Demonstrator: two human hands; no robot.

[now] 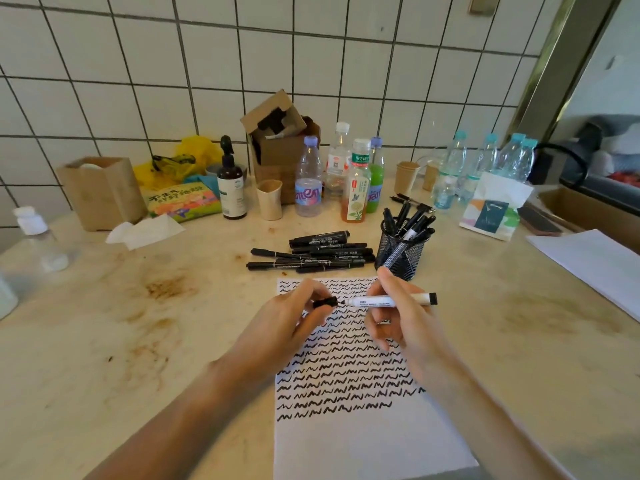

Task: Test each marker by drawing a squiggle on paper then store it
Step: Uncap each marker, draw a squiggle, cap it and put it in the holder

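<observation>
above the squiggled paper (349,441), right hand (398,323) grips a white marker (381,301), left hand (287,320) pinches its black cap (325,302)

Tea bottle (356,183) cap label reads "东方树叶"; snack bag (183,202) "不生气".

Soft, even daylight, brighter twd far right. Shadows faint under both forearms. No hard glare; mild sheen on tiled wall (145,64). Strong wide-angle bend at edges, tile lines curve. Slight motion blur on fingertips; left-edge clear bottle (38,237) soft.
</observation>
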